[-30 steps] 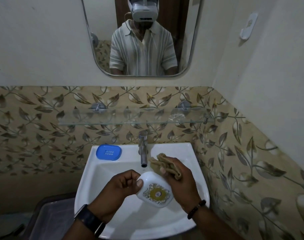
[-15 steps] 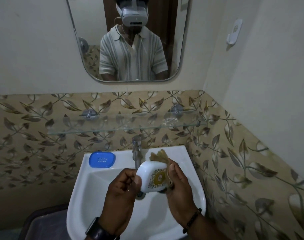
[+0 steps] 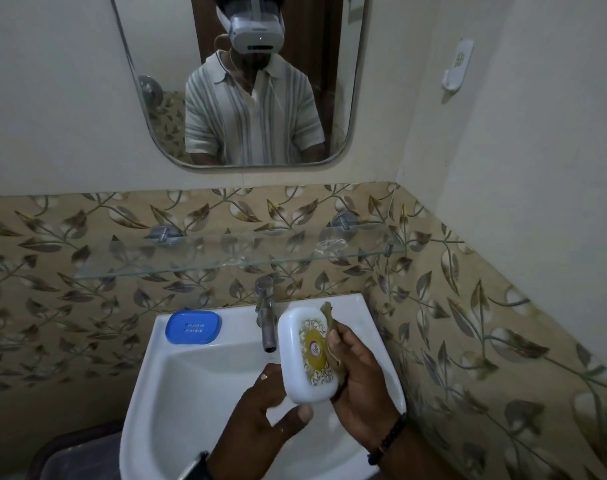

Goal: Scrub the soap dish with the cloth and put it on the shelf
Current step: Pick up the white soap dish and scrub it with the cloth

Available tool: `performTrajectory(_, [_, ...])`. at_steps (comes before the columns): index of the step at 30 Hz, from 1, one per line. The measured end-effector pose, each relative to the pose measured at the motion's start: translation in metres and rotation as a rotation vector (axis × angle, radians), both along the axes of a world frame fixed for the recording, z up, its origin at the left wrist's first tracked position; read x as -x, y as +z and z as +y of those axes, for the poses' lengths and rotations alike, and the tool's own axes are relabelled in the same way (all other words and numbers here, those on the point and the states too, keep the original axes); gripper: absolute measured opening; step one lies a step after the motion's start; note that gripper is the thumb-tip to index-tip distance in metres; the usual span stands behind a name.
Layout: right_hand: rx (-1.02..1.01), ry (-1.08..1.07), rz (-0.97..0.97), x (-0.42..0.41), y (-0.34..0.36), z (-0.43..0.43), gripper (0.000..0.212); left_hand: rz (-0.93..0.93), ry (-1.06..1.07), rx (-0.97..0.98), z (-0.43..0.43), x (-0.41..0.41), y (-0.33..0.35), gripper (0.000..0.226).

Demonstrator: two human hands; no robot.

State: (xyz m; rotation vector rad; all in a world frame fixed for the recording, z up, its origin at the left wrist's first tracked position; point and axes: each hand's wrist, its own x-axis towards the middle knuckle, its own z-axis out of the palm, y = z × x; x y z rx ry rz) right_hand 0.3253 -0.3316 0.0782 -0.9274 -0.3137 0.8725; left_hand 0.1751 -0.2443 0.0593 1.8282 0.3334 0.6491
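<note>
From my head camera, the tap (image 3: 265, 313) stands at centre frame, its spout just left of what I hold. A blue soap-dish lid (image 3: 193, 327) lies on the back left rim of the white washbasin (image 3: 198, 382). Above them a glass shelf (image 3: 226, 261) runs across the leaf-patterned tiles (image 3: 53, 306), with a bit of clear wrapper near its right end. The mirror (image 3: 239, 81) fills the upper centre, and a white wall hook (image 3: 457, 64) sits upper right. A dark bin with a plastic liner (image 3: 77, 455) shows at lower left.

The basin bowl under my hands holds nothing I can make out.

The soap dish (image 3: 305, 355) is over the basin, right of centre, stood on end and tilted: white, rounded, with a gold and brown medallion label facing me. My right hand (image 3: 361, 382) grips its right edge, fingers closed on it with the brown cloth (image 3: 329, 317) pinched against the dish; the cloth sticks up above my thumb. My left hand (image 3: 264, 410) is just below left of the dish, fingers loosely spread, index tip near its lower left edge; I cannot tell whether it touches.
</note>
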Motion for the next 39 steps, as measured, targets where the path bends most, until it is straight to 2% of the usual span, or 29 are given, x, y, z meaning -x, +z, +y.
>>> performTrajectory(2, [0.031, 0.101, -0.161, -0.011, 0.005, -0.003, 0.062, -0.079, 0.008, 0.357, 0.012, -0.002, 0.006, 0.065])
performTrajectory(3, [0.053, 0.151, -0.249, -0.015, 0.008, -0.004, 0.058, -0.103, 0.023, 0.528, 0.018, -0.002, 0.01, 0.071])
performTrajectory(5, [0.115, 0.22, -0.439, -0.025, 0.009, -0.008, 0.045, -0.084, 0.016, 0.689, 0.029, -0.003, 0.016, 0.069])
performTrajectory(8, [0.199, 0.231, -0.745, -0.033, 0.014, -0.008, 0.04, -0.014, -0.029, 0.701, 0.037, -0.005, 0.021, 0.059])
performTrajectory(11, [0.272, -0.048, -1.094, -0.032, 0.002, 0.0, 0.038, -0.088, 0.026, 0.743, 0.036, -0.013, 0.024, 0.043])
performTrajectory(13, [0.321, -0.315, -1.147, -0.019, -0.013, 0.006, 0.035, -0.127, 0.084, 0.801, 0.028, -0.02, 0.023, 0.032])
performTrajectory(15, [0.341, -0.447, -1.118, 0.002, -0.033, 0.009, 0.038, -0.134, 0.115, 0.825, 0.018, -0.028, 0.021, 0.034])
performTrajectory(17, [0.294, -0.437, -1.262, 0.025, -0.05, 0.011, 0.042, -0.126, 0.129, 0.815, 0.012, -0.034, 0.015, 0.031])
performTrajectory(19, [0.189, -0.382, -1.441, 0.037, -0.056, 0.009, 0.042, -0.081, 0.105, 0.784, 0.009, -0.033, 0.012, 0.018])
performTrajectory(22, [0.156, -0.271, -1.725, 0.023, -0.036, 0.007, 0.04, -0.008, 0.09, 0.713, 0.011, -0.027, 0.008, 0.039])
performTrajectory(23, [0.185, -0.215, -1.748, 0.015, -0.027, 0.006, 0.041, -0.017, 0.094, 0.712, 0.011, -0.026, 0.008, 0.033])
performTrajectory(24, [0.22, -0.169, -1.724, 0.006, -0.023, 0.005, 0.043, -0.047, 0.096, 0.708, 0.01, -0.025, 0.009, 0.018])
performTrajectory(25, [0.251, -0.149, -1.656, -0.001, -0.021, 0.004, 0.043, -0.089, 0.091, 0.714, 0.009, -0.025, 0.013, 0.016])
performTrajectory(27, [0.289, -0.165, -1.405, -0.008, -0.022, 0.005, 0.042, -0.153, 0.088, 0.728, 0.008, -0.023, 0.019, 0.052])
performTrajectory(28, [0.293, -0.18, -1.23, -0.007, -0.02, 0.007, 0.041, -0.172, 0.087, 0.719, 0.009, -0.022, 0.025, 0.061])
performTrajectory(30, [0.257, -0.148, -0.845, -0.005, -0.013, 0.007, 0.04, -0.16, 0.088, 0.639, 0.015, -0.017, 0.03, 0.065])
performTrajectory(32, [0.224, -0.062, -0.578, -0.007, -0.009, 0.004, 0.041, -0.124, 0.08, 0.516, 0.021, -0.011, 0.032, 0.061])
performTrajectory(35, [0.166, 0.045, -0.439, -0.012, -0.006, -0.002, 0.04, -0.079, 0.057, 0.397, 0.03, -0.001, 0.035, 0.052])
performTrajectory(39, [0.055, 0.032, -0.479, -0.019, 0.0, -0.009, 0.06, -0.006, 0.047, 0.288, 0.042, 0.007, 0.031, 0.026])
